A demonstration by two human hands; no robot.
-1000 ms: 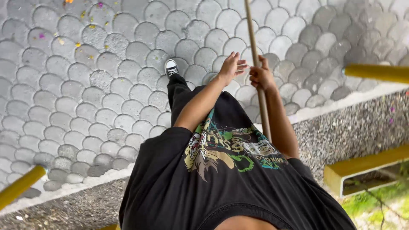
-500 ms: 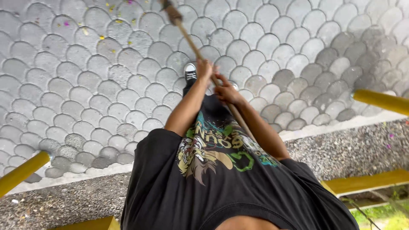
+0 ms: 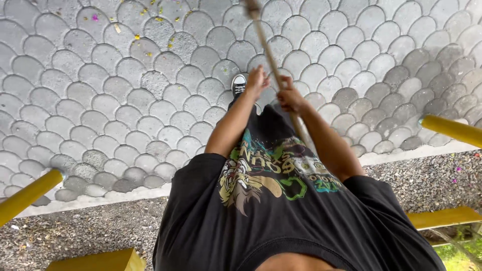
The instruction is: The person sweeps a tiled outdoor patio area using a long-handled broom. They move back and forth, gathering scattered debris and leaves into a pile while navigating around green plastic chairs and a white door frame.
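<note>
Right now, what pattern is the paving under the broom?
Grey fish-scale paving, seen in the head view, under the broom handle.

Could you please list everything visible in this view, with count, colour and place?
Wooden pole: one, tan, slanting from top centre down to the hands.
Paving: grey scale-shaped stones, upper area.
Petal scraps: several, yellow and pink, top left.
Gravel strip: grey, below the paving.
Rails: two, yellow, left and right edges.
Sneaker: one, black and white, centre.
T-shirt: black, printed.
Left hand: on the pole.
Right hand: gripping the pole.
</note>
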